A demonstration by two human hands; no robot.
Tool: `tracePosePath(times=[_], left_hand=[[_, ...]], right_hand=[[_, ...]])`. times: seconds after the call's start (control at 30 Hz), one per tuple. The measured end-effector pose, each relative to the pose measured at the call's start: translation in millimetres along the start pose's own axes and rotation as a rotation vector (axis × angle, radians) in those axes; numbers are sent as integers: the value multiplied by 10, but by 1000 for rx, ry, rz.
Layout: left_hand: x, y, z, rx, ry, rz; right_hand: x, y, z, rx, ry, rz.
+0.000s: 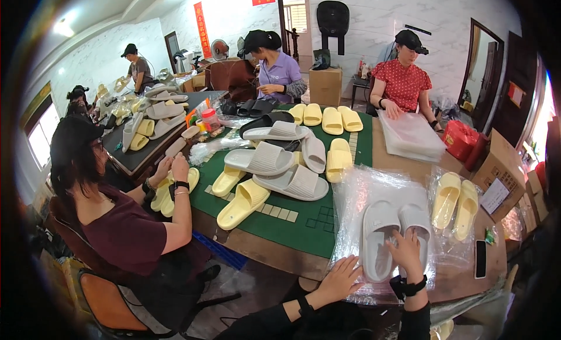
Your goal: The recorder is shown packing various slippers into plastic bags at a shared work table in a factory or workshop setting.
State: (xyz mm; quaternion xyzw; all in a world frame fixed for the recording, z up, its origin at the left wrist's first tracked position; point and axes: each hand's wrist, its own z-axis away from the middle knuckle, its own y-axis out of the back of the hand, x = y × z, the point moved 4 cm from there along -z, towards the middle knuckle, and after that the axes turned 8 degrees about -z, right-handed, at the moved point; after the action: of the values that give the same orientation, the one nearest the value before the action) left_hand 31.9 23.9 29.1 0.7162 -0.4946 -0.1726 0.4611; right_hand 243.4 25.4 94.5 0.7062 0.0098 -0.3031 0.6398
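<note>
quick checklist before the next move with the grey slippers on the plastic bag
1. Grey slipper pair side by side on the clear plastic bag: ok.
2. Right hand touching the right slipper's heel: ok.
3. Left hand flat on the bag edge, holding nothing: ok.
4. Bag mouth open: cannot tell.
5. Bagged yellow pair lies apart from the grey pair: ok.
6. Phone away from both hands: ok.

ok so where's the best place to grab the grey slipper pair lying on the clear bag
Probably at the heel ends of the grey slippers, coming from the near table edge. They lie side by side, soles down, heels toward the person, and the right hand already rests there. The left hand lies flat on the clear plastic bag.
</note>
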Motion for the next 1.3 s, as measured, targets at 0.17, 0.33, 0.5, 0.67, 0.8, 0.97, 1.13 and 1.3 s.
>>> tracePosePath(times=[0.17,0.33,0.5,0.67,0.8,0.97,1.13,1.3], left_hand=[[6,8,-6,27,-5,25],[-2,-1,-52,46,-17,43],[-17,-68,19,38,-26,-7],[36,-85,-68,-125,53,-34],[12,-47,-74,-68,19,-36],[-47,165,-152,-31,-18,21],[-192,181,-302,-63,134,135],[-253,343,-394,111,243,253]], right_hand=[[34,-47,-194,-27,-33,24],[70,-61,-229,56,17,29],[-277,273,352,178,238,-324],[-27,295,936,-82,124,-1162],[197,350,1341,-536,19,-1108],[316,396,1590,-759,89,-1183],[248,451,1673,-798,55,-1145],[208,412,1648,-866,57,-1143]])
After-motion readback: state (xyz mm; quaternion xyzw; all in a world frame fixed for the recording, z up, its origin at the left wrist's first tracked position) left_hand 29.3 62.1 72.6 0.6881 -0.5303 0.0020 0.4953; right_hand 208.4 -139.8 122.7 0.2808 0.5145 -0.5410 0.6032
